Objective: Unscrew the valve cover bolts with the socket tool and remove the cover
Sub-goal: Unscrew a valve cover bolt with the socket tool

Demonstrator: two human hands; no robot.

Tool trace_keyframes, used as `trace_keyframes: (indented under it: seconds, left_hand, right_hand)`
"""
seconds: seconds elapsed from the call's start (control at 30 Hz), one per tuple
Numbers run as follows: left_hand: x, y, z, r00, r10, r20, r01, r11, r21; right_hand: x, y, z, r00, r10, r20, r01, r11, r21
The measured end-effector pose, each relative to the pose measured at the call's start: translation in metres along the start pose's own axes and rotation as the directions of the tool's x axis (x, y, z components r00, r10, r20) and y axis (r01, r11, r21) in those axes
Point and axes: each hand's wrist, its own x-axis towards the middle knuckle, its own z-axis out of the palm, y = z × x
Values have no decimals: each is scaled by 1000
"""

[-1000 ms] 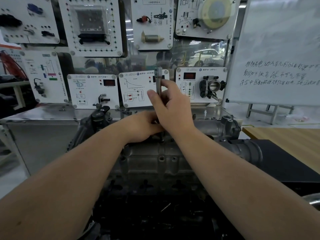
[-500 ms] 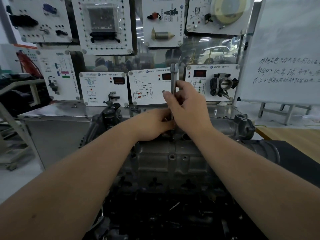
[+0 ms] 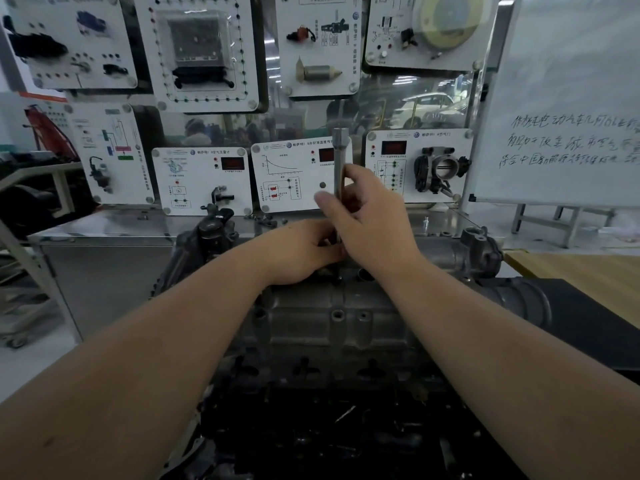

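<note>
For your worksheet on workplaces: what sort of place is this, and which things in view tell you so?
Probably an automotive training workshop. An engine sits on a bench, demonstration panels with mounted car parts line the wall, and a handwritten whiteboard stands alongside.

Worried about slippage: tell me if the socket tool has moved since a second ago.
No. The socket tool still stands upright at the same far-edge spot of the valve cover; only the camera shifted.

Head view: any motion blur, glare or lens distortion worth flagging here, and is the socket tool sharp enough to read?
Head view: right hand smeared at its fingertips; left hand sharper. Socket tool upright and legible, its lower end hidden between the hands. Wide-angle bowing at the edges; reflections on the glass behind the panels; the valve cover evenly lit, dark below.
</note>
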Motion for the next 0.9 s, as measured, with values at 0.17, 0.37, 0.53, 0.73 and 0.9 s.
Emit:
trace_keyframes:
  seconds: [0.17, 0.37, 0.53, 0.73, 0.9]
  left_hand:
    - [2, 0, 2, 1000, -19, -15, 18, 1000, -6]
    - [-2, 1, 0, 1000, -17, 17, 16, 1000, 15]
    - [1, 1, 2, 1000, 0, -22, 0, 1000, 12]
    - [1, 0, 3, 1000, -14, -18, 13, 999, -41]
    - [-3, -1, 0, 1000, 17, 7, -17, 999, -29]
  right_hand:
    - [2, 0, 1, 997, -83, 8, 83, 985, -151]
    - [0, -1, -2, 997, 14, 74, -13, 1000, -7]
    - [0, -1, 0, 998, -60, 11, 61, 996, -61]
    - [0, -1, 0, 997, -78, 28, 82, 984, -157]
    - [-1, -1, -1, 997, -14, 74, 16, 1000, -22]
